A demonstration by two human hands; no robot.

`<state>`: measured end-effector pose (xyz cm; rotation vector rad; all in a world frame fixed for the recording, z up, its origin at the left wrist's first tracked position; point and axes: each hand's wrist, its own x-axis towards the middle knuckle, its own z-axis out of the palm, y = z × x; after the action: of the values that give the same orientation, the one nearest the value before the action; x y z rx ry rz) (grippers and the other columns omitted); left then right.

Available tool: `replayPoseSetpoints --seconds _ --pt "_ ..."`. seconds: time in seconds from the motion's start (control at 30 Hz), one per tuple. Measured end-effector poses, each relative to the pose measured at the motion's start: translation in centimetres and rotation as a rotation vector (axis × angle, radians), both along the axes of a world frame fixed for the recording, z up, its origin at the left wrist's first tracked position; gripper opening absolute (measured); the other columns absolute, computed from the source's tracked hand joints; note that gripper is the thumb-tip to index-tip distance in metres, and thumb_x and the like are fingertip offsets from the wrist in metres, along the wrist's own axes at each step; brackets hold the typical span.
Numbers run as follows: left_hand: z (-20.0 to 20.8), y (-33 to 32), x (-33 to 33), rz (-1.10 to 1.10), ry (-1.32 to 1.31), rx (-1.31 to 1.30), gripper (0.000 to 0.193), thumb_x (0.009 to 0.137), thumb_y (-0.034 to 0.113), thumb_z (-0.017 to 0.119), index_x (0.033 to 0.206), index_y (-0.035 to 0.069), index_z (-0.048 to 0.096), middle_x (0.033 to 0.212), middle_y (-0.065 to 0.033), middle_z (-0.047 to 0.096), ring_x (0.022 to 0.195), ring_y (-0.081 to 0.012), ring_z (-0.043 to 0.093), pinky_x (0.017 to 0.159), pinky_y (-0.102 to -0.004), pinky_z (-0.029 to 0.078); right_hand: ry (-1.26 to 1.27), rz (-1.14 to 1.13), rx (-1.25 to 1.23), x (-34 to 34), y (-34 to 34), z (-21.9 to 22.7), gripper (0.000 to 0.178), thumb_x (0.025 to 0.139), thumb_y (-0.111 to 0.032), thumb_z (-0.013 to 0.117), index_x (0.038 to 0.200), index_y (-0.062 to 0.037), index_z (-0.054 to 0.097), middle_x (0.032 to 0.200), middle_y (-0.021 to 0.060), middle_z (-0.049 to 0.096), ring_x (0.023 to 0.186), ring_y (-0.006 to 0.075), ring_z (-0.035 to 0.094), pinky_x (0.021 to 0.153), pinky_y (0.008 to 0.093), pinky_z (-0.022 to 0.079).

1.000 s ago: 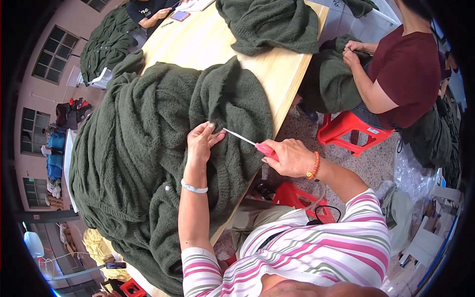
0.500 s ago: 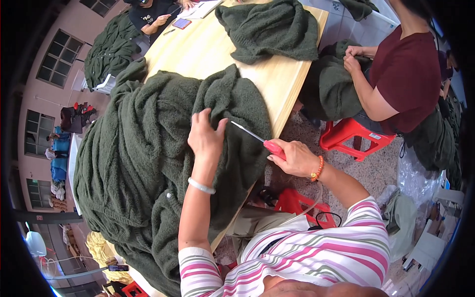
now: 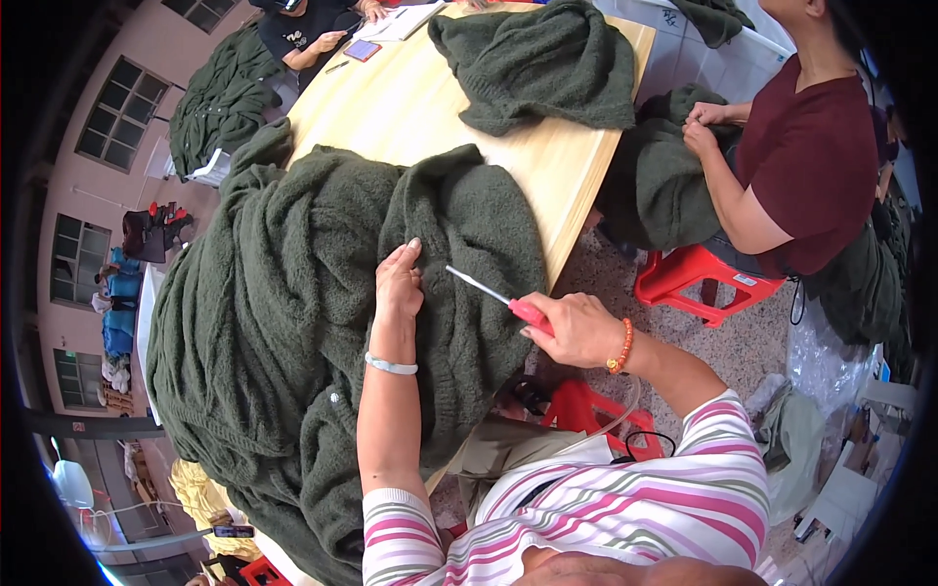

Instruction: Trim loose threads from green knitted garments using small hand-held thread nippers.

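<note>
A big heap of dark green knit garments [image 3: 264,244] covers the near left of the table. My left hand [image 3: 399,281] is on the heap, its fingers drawn together on a fold of the knit; the fingertips are partly hidden. In my right hand [image 3: 581,332] is a tool with a pink handle [image 3: 532,316] and a slim metal shaft [image 3: 479,284]. Its tip points left over the fabric, a short way from my left fingers. The exact kind of its tip is too small to tell.
Another green garment [image 3: 537,68] lies on the wooden table [image 3: 381,112]. To the right, a co-worker [image 3: 806,166] handles green knit on a red stool [image 3: 699,283]. At the far end another person sits by a phone [image 3: 362,50] and papers. A second red stool [image 3: 586,405] stands below the table edge.
My left hand has gone from spread fingers to fingers drawn together, slightly lower on the knit. The tool in my right hand has shifted a little down and left.
</note>
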<state>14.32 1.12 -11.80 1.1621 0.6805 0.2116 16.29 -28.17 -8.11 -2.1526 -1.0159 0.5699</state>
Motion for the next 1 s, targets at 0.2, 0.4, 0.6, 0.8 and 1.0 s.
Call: replayPoseSetpoints --seconds 0.2,0.4,0.6,0.8,1.0 --pt "-1.3 1.7 -0.7 -0.028 -0.006 -0.006 0.010 0.088 0.014 0.070 0.092 0.006 0.066 0.080 0.0019 0.063 0.064 -0.0078 0.056 0.057 -0.0214 0.045 -0.023 -0.005 -0.036 0.7 1.0 0.5 0.032 0.090 -0.029 0.057 0.115 -0.0095 0.054 0.084 0.0227 0.067 0.082 0.0430 0.065 0.076 0.0522 0.051" --pt "-1.1 -0.1 0.5 -0.009 -0.094 0.310 0.027 0.087 0.015 0.072 0.107 -0.001 0.065 0.090 -0.0014 0.067 0.073 -0.0085 0.058 0.066 -0.0235 0.046 0.006 0.005 0.114 0.8 1.6 -0.1 0.036 0.089 -0.030 0.060 0.118 -0.0099 0.052 0.079 0.0227 0.065 0.079 0.0436 0.064 0.074 0.0518 0.051" --pt "3.2 -3.5 4.7 0.026 0.219 1.494 0.072 0.071 0.036 0.082 0.128 0.005 0.050 0.102 -0.0147 0.059 0.098 -0.0328 0.062 0.082 -0.0426 0.050 -0.024 -0.106 0.153 2.1 1.0 -0.8 0.038 0.088 -0.028 0.062 0.118 -0.0082 0.052 0.082 0.0234 0.065 0.080 0.0442 0.063 0.074 0.0518 0.051" --pt "0.6 -0.8 7.2 -0.123 0.144 1.245 0.027 0.084 0.021 0.071 0.102 0.001 0.068 0.091 -0.0079 0.066 0.080 -0.0208 0.064 0.073 -0.0353 0.050 -0.008 -0.164 0.126 2.6 1.2 -0.8 0.037 0.089 -0.029 0.061 0.117 -0.0070 0.052 0.087 0.0259 0.065 0.085 0.0449 0.063 0.076 0.0513 0.050" --pt "-4.0 2.1 5.4 -0.078 -0.199 0.164 0.011 0.089 0.009 0.066 0.094 0.001 0.069 0.083 -0.0013 0.067 0.071 -0.0068 0.057 0.063 -0.0231 0.045 -0.014 -0.116 0.000 3.0 2.0 0.3 0.037 0.089 -0.029 0.059 0.117 -0.0070 0.052 0.087 0.0254 0.066 0.086 0.0454 0.063 0.078 0.0525 0.049"
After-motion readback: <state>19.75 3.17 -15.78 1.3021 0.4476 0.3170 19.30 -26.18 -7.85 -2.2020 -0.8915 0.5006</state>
